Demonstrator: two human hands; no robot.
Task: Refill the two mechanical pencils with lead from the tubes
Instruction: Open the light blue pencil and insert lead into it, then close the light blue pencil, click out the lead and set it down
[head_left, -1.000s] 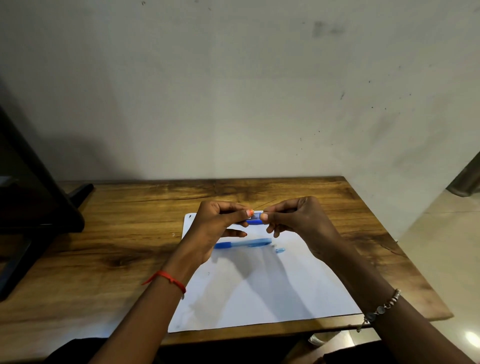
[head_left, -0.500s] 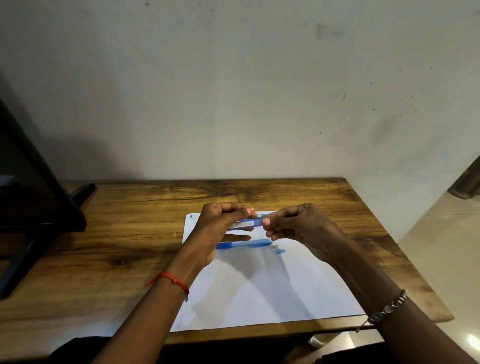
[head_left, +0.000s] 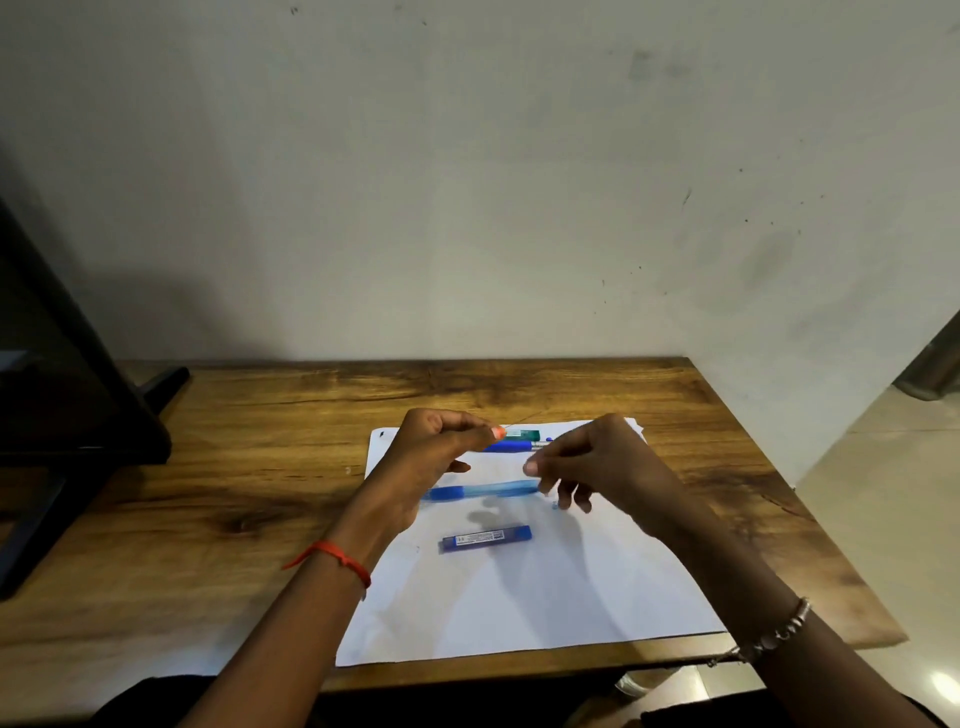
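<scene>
My left hand (head_left: 436, 452) hovers above the white paper (head_left: 545, 597), thumb and forefinger pinched on what looks like a thin lead (head_left: 511, 426) sticking out to the right. My right hand (head_left: 602, 462) hovers beside it with fingers apart and nothing in them. A blue lead tube (head_left: 485, 539) lies flat on the paper below the hands. A blue translucent mechanical pencil (head_left: 483, 491) lies under the hands, its ends partly hidden. Behind the hands, a second blue pencil (head_left: 511, 446) lies next to a green lead tube (head_left: 522, 434).
The paper rests on a wooden table (head_left: 234, 467) against a pale wall. A black monitor on its stand (head_left: 62, 405) fills the left side. The table's right edge drops to a tiled floor (head_left: 883, 519). A tiny blue piece (head_left: 555, 505) lies by my right fingers.
The blue lead tube, held between both hands before, now lies on the paper nearer to me. My hands have drawn apart, the right one has opened, and the left stays pinched.
</scene>
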